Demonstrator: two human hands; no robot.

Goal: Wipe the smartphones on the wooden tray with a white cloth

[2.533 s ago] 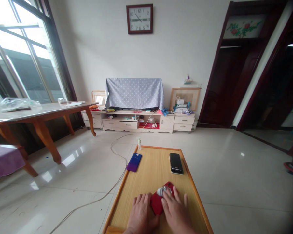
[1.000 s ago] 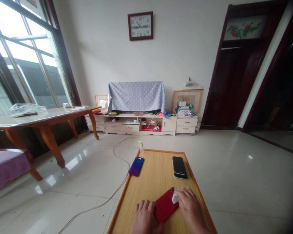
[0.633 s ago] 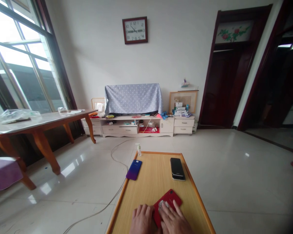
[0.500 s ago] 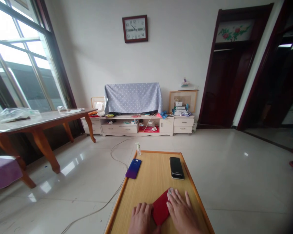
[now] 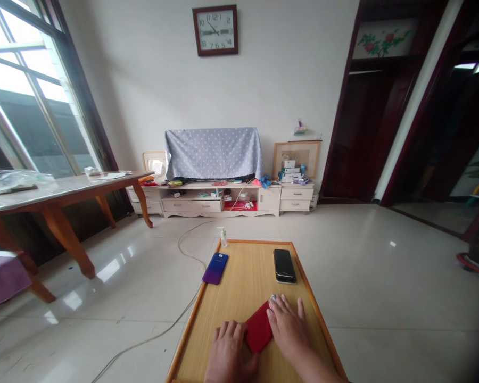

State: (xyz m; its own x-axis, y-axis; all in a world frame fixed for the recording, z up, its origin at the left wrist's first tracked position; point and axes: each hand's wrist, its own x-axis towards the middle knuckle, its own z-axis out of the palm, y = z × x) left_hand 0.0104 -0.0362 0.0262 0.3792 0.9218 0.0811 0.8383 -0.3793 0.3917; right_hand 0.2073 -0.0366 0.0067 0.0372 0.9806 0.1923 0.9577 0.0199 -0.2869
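A flat red phone (image 5: 259, 327) lies aslant on the small wooden table (image 5: 239, 276), near its front end. My left hand (image 5: 228, 348) grips its left edge, fingers bent and thumb along the lower corner. My right hand (image 5: 286, 324) rests over the phone's upper right end. Under those fingertips shows a small greyish-white tissue (image 5: 273, 297), pressed against the phone's edge; the rest of it is hidden. Beyond my hands, a blue-purple phone (image 5: 215, 267) lies at the table's left edge, and a black phone (image 5: 284, 264) sits at the right atop another flat item.
A clear pump bottle (image 5: 223, 237) stands by the table's far left corner. Along the floor at left runs a pale cable (image 5: 155, 335). A larger table (image 5: 64, 194) stands left, and a low white cabinet (image 5: 191, 206) lines the back wall.
The view has tipped down slightly, so everything sits higher and a little further left. More of my right forearm shows. Both hands keep their places on the red phone.
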